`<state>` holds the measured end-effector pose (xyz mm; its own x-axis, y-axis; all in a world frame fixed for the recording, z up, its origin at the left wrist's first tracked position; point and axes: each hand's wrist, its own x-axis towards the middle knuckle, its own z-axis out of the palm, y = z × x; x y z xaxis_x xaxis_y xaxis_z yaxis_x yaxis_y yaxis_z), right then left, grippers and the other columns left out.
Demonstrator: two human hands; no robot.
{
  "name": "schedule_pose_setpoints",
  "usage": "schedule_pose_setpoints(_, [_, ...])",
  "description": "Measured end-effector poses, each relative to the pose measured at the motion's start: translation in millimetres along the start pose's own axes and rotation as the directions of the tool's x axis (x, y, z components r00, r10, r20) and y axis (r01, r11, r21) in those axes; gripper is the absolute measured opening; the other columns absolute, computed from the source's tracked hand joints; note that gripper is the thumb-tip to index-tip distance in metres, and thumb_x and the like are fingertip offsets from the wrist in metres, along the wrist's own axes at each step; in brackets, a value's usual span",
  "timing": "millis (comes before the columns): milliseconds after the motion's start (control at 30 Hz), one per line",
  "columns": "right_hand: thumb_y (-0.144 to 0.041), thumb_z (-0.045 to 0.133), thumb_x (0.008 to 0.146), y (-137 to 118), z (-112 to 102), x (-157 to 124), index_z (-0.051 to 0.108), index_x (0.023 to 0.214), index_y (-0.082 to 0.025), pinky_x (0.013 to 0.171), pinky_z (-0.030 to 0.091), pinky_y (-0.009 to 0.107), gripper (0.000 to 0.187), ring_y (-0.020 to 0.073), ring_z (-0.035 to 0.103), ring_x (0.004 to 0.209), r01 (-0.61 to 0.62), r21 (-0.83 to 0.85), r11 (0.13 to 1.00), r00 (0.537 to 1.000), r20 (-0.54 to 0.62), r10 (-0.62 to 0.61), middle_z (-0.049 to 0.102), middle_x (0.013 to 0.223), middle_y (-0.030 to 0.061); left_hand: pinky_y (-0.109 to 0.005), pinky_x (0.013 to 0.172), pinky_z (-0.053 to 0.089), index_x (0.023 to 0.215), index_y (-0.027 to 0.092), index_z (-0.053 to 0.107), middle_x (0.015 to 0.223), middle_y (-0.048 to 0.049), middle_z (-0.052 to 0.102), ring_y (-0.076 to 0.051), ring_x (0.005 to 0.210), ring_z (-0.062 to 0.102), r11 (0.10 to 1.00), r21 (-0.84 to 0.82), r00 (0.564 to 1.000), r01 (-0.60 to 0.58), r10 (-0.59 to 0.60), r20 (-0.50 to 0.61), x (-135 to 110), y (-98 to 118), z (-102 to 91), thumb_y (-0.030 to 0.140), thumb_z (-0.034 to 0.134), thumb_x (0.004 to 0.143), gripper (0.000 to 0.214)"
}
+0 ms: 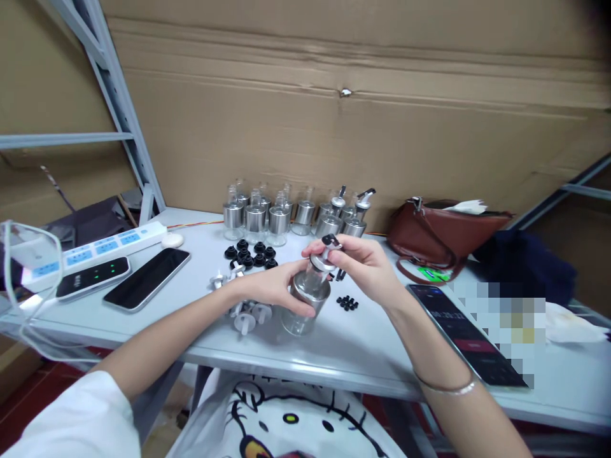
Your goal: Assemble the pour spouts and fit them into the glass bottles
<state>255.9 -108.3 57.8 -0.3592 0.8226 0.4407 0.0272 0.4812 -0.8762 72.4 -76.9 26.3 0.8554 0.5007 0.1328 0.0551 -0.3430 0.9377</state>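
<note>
A glass bottle with a metal sleeve (311, 290) stands near the table's front edge. My left hand (279, 286) is wrapped round its body. At the bottle's mouth, my right hand (360, 261) grips a silver pourer cap with a black spout (327, 254). To the left lie several silver pourer tops (245, 321), partly hidden by my left forearm. Behind them sits a group of black stoppers (251, 254). A small pile of tiny black caps (347, 303) lies right of the bottle.
Several similar bottles (255, 216) stand at the back, two with pourers. A power strip (95, 251), black phone (147, 278) and white-cased device (93, 278) lie left. A brown handbag (443, 235) and a large phone with a timer (463, 331) are right.
</note>
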Motion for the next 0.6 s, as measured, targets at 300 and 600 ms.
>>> schedule_pose_setpoints(300, [-0.046, 0.061, 0.082, -9, -1, 0, 0.071, 0.089, -0.023, 0.059, 0.051, 0.028, 0.025, 0.015, 0.061, 0.067, 0.027, -0.143, 0.989, 1.0, 0.01, -0.026, 0.071, 0.091, 0.0042, -0.04, 0.089, 0.047, 0.127, 0.019, 0.043, 0.117, -0.0106, 0.057, -0.026, 0.109, 0.056, 0.997, 0.062, 0.998, -0.047, 0.049, -0.031, 0, -3, -0.1, 0.027, 0.074, 0.065, 0.07])
schedule_pose_setpoints(600, [-0.055, 0.057, 0.082, -2, -3, 4, 0.071, 0.089, -0.021, 0.062, 0.049, 0.028, 0.038, 0.0159, 0.06, 0.069, 0.02, -0.172, 0.985, 1.0, 0.018, -0.017, 0.067, 0.076, 0.0029, -0.037, 0.086, 0.05, 0.139, 0.022, 0.031, 0.112, -0.0082, 0.056, -0.024, 0.102, 0.058, 0.988, 0.128, 0.995, -0.085, 0.091, -0.048, 0, -4, 0.7, 0.025, 0.074, 0.065, 0.086])
